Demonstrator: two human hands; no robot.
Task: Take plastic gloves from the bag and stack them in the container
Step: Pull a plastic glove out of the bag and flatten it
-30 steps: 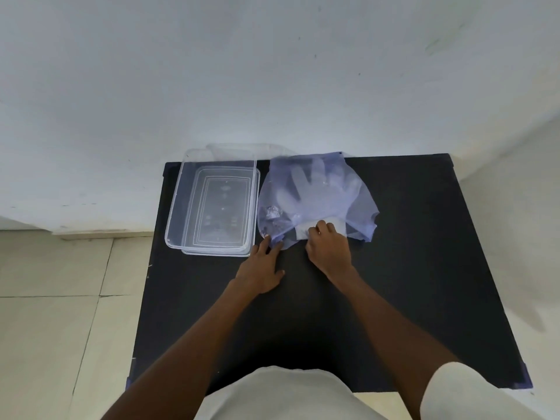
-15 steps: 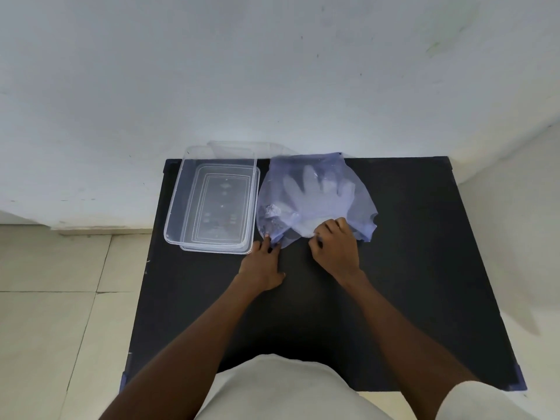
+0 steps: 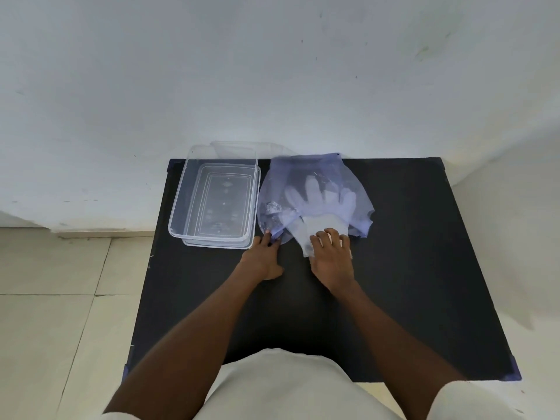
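Note:
A thin bluish plastic bag [image 3: 315, 174] lies at the back middle of the black table [image 3: 424, 268]. Pale plastic gloves [image 3: 321, 204] show through it, their cuffs sticking out of the bag's near opening. My right hand [image 3: 331, 256] grips the cuff end of the gloves just outside the bag. My left hand [image 3: 265, 257] presses its fingertips on the bag's near left corner. A clear rectangular container [image 3: 178, 207] stands to the left of the bag with nothing in it.
A white wall rises right behind the table. Pale floor tiles [image 3: 54, 298] lie to the left. My light-coloured clothing fills the bottom edge of the view.
My right hand has drawn the gloves' cuffs toward me, so more of them sticks out of the bag. My left hand has stayed on the bag's corner.

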